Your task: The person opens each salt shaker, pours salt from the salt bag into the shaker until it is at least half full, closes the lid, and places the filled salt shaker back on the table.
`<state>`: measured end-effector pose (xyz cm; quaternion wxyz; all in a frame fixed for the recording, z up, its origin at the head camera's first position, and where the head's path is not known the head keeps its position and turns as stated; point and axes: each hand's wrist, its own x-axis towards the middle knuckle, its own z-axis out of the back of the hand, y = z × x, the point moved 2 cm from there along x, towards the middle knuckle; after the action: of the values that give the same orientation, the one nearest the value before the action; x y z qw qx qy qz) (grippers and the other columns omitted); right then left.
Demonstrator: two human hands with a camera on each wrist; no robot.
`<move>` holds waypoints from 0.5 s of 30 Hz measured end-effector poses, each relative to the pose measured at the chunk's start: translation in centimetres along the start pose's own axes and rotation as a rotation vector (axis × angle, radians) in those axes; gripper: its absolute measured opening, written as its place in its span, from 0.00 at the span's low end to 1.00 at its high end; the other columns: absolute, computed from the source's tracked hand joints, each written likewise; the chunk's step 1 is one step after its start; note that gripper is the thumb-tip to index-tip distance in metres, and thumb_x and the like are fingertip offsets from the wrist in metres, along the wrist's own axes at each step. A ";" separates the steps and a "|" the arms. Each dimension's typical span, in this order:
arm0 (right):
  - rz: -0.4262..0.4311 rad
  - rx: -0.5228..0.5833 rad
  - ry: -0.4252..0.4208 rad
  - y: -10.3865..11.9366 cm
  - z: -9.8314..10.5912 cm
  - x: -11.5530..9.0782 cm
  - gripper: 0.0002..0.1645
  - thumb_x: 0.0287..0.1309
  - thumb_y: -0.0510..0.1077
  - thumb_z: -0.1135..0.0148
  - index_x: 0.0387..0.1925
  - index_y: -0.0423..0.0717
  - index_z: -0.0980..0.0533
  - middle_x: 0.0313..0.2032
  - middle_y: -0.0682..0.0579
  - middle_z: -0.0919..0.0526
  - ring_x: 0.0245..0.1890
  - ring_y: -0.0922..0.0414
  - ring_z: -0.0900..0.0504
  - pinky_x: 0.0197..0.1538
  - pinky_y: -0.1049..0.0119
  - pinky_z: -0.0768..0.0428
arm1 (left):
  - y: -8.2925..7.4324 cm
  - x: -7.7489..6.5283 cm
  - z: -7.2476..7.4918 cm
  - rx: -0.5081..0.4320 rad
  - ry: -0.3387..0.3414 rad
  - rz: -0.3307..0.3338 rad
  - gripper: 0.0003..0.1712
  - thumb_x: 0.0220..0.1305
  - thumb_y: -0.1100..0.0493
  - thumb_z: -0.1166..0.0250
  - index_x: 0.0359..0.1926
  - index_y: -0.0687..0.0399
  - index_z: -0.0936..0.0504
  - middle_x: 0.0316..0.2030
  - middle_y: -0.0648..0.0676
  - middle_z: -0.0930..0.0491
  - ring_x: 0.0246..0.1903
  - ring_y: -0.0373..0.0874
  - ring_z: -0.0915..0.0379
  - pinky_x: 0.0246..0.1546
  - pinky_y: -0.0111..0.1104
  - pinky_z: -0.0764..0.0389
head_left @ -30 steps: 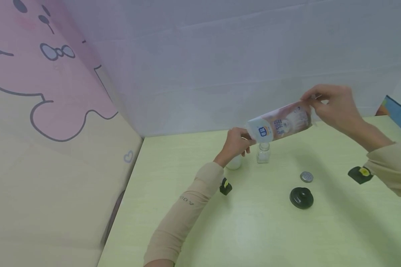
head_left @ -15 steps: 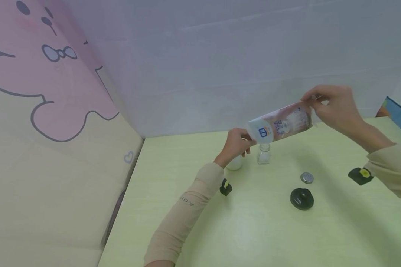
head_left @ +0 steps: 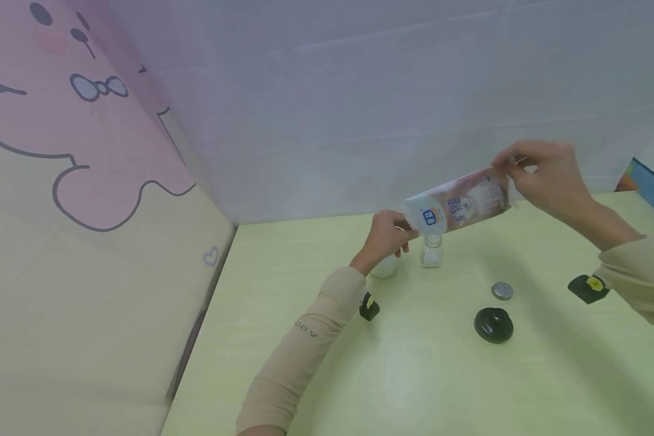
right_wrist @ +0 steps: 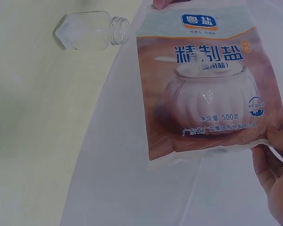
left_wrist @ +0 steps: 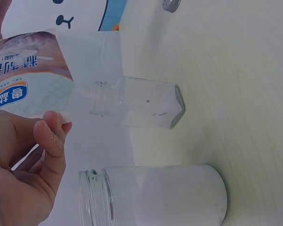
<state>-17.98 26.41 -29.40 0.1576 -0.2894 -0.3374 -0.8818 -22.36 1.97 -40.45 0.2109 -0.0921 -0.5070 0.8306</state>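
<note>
A printed bag of salt (head_left: 460,203) is held aslant in the air between both hands. My left hand (head_left: 384,236) pinches its lower, pale end, and white grains cling to the fingertips. The right hand (head_left: 550,175) grips the raised far corner between thumb and fingers. Just under the low end stands a small clear glass bottle (left_wrist: 141,103), uncapped, with white salt in its bottom. A faint whitish blur lies between bag and bottle mouth; I cannot tell whether salt is falling. Beside the bottle, below my left hand, is a larger glass jar (left_wrist: 165,193) with white contents, partly hidden in the head view.
On the pale green table (head_left: 425,375) lie a perforated metal shaker cap (head_left: 502,290) and a round black lid (head_left: 493,325), nearer to me than the bottle. A white sheet wall (head_left: 360,121) rises behind the table's far edge. Another printed wall (head_left: 109,290) stands at the left.
</note>
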 end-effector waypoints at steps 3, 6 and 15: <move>-0.007 -0.004 -0.004 0.3 0.0 -0.2 0.10 0.54 0.27 0.42 0.31 0.38 0.17 0.29 0.50 0.17 0.28 0.78 0.27 0.34 0.85 0.31 | -0.1 -0.3 0.2 0.014 0.009 -0.009 0.09 0.57 0.67 0.33 0.39 0.66 0.16 0.24 0.51 0.18 0.17 0.55 0.22 0.12 0.34 0.19; -0.005 -0.004 -0.012 0.6 -0.1 -0.4 0.10 0.53 0.26 0.42 0.31 0.39 0.17 0.29 0.50 0.16 0.29 0.78 0.27 0.34 0.85 0.31 | -0.3 -0.6 0.3 0.019 0.019 -0.018 0.09 0.57 0.68 0.33 0.40 0.67 0.16 0.23 0.52 0.18 0.17 0.55 0.22 0.12 0.34 0.19; -0.014 -0.004 -0.018 1.4 -0.2 -1.1 0.11 0.54 0.27 0.43 0.31 0.40 0.17 0.29 0.52 0.16 0.29 0.77 0.27 0.34 0.84 0.31 | -0.1 -1.4 0.4 0.016 0.034 -0.023 0.10 0.57 0.68 0.33 0.40 0.67 0.16 0.24 0.52 0.18 0.19 0.58 0.21 0.12 0.34 0.19</move>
<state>-16.54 25.35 -29.48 0.1477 -0.2954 -0.3392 -0.8808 -21.28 1.03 -40.27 0.2300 -0.0986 -0.4976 0.8305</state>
